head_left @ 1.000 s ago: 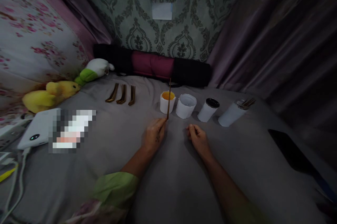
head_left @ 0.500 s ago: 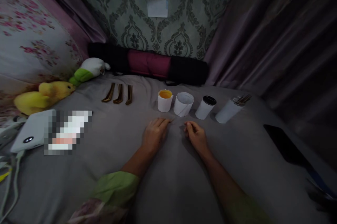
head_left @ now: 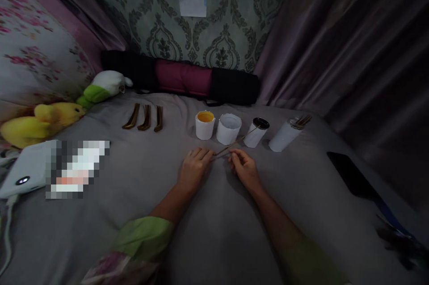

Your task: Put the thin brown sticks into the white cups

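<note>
A thin brown stick [head_left: 239, 139] slants up and right from the fingertips of my left hand [head_left: 196, 166], which is closed on its near end. Its far end overlaps the black-rimmed white can [head_left: 256, 136] in view. My right hand [head_left: 244, 169] is closed in a pinch just below the stick; whatever its fingertips hold is too small to make out. Behind the hands stand a white cup with a yellow inside [head_left: 204, 129] and a wider white cup [head_left: 228, 132]. A tall white container [head_left: 283, 136] leans at the right with several thin brown sticks [head_left: 303, 122] in its mouth.
Three bent brown bundles [head_left: 145, 119] lie on the grey sheet at the back left. Plush toys [head_left: 56, 119], a white power bank [head_left: 30, 169] and a pixelated patch are at left. A black phone-like slab [head_left: 351, 175] lies right; a black and maroon roll [head_left: 182, 77] lines the wall.
The brown stick now shows clearly, stretching from my left hand toward the black-rimmed can. The whole view has shifted slightly, while both hands stay close together.
</note>
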A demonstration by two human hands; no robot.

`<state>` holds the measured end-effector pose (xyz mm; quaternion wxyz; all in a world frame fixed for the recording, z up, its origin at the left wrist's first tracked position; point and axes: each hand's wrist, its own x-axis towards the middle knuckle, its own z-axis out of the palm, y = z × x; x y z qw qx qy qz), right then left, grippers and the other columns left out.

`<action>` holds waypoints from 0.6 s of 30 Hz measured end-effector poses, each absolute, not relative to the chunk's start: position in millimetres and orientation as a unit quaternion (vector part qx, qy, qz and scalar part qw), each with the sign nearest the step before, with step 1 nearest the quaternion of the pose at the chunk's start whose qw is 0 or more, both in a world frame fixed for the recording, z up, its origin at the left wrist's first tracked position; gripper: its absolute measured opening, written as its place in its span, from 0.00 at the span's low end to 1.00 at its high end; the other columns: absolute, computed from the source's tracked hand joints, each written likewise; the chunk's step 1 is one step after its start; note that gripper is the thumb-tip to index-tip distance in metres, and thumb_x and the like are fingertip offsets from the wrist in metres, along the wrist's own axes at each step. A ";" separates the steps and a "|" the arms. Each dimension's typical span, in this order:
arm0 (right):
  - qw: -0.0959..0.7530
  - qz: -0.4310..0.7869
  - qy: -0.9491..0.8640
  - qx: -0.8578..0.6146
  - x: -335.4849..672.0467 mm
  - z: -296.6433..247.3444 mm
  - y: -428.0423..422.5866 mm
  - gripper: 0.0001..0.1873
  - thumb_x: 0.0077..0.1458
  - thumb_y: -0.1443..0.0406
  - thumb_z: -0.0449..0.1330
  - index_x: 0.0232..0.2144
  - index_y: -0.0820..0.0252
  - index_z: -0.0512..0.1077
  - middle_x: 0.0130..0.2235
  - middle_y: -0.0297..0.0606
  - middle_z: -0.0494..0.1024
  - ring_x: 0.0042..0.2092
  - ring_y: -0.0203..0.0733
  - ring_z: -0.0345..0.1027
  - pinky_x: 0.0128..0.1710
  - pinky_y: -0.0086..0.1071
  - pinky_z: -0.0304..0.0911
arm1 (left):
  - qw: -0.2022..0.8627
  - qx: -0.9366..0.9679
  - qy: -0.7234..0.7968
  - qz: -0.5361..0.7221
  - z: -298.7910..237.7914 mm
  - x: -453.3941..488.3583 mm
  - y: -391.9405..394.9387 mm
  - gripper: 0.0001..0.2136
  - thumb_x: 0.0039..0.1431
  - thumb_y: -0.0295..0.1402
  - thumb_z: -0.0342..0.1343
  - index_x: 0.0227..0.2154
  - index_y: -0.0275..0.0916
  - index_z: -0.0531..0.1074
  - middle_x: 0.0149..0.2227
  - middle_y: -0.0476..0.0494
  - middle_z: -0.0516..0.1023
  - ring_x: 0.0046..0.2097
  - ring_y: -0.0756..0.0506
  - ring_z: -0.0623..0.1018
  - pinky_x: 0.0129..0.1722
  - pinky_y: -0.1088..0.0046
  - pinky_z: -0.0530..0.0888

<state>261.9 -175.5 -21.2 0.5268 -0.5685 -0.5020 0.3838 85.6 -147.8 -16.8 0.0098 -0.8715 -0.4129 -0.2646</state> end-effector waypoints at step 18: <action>0.542 0.453 -0.443 -0.552 259.3 -15.3 -176.8 0.21 0.45 0.53 0.56 0.39 0.60 0.68 0.28 0.35 0.71 0.23 0.31 0.59 0.18 0.24 0.54 | 0.019 -0.885 -0.385 -0.259 -15.1 89.2 -149.6 0.14 0.59 0.29 0.43 0.45 0.36 0.69 0.40 0.38 0.74 0.40 0.43 0.69 0.38 0.64 0.63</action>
